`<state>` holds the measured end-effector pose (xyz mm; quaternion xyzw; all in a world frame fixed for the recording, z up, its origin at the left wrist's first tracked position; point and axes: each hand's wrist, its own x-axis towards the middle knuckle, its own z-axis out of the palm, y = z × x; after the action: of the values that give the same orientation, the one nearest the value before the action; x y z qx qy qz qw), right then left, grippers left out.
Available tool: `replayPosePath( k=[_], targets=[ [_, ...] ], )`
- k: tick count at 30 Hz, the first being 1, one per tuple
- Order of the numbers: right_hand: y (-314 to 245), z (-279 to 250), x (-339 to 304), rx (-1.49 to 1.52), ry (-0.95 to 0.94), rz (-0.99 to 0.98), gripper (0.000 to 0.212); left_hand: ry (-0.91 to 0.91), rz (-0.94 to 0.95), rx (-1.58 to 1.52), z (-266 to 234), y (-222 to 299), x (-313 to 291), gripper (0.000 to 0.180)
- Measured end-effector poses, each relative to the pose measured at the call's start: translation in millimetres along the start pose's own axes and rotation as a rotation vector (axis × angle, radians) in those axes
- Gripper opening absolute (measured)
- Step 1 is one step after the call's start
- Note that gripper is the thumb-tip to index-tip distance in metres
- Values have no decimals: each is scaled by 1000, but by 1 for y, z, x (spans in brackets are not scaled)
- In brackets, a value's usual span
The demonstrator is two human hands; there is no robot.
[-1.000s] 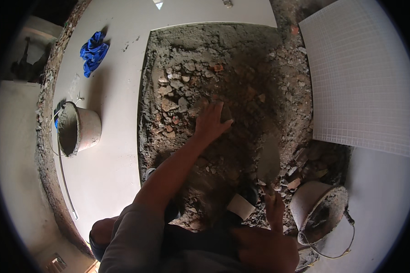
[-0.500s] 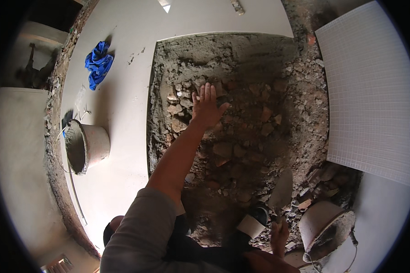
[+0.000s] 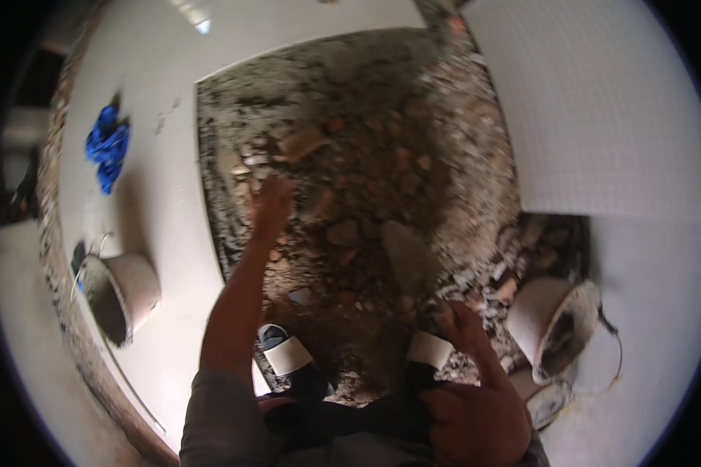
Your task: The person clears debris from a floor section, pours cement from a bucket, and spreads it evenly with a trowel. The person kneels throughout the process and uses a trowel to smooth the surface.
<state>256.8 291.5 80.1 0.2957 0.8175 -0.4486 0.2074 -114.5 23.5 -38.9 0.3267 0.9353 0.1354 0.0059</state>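
My left hand (image 3: 272, 204) is low over the broken stones (image 3: 342, 167) in the left of the rubble bed, its fingers smeared by motion, so whether it holds anything cannot be told. My right hand (image 3: 458, 323) is closed round the handle of a trowel (image 3: 407, 257), whose broad pointed blade lies over the rubble ahead of it. Grey mortar (image 3: 319, 70) covers the far part of the bed and runs down its left edge.
Large pale tiles (image 3: 167, 226) border the bed at left and far side. A blue cloth (image 3: 107, 148) and a mortar-stained bucket (image 3: 138, 288) sit there. Another bucket (image 3: 533, 315) tilts at lower right, below a white gridded panel (image 3: 592, 109). My sandalled feet (image 3: 288, 356) stand in the rubble.
My left hand has left its flat, spread pose on the stones and drawn nearer. The trowel in my right hand has come forward over the rubble. The whole view has shifted.
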Motion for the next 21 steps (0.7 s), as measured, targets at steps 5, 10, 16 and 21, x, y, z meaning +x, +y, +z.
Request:
replayPosePath(
  k=[5, 10, 16, 21],
  targets=[
    [27, 46, -43, -187, -280, -6, 44, -141, -81, -198, -33, -43, 19, 51],
    [41, 67, -56, -189, -17, -82, 44, -499, 188, 221, -124, -18, 64, 46],
    [57, -17, -190, 33, 1107, 220, 29, -273, 341, 68, -180, 45, 50, 38],
    [90, -133, -261, 287, 1711, 301, 54, -657, 179, 58, -169, 62, -30, 45]
  ],
)
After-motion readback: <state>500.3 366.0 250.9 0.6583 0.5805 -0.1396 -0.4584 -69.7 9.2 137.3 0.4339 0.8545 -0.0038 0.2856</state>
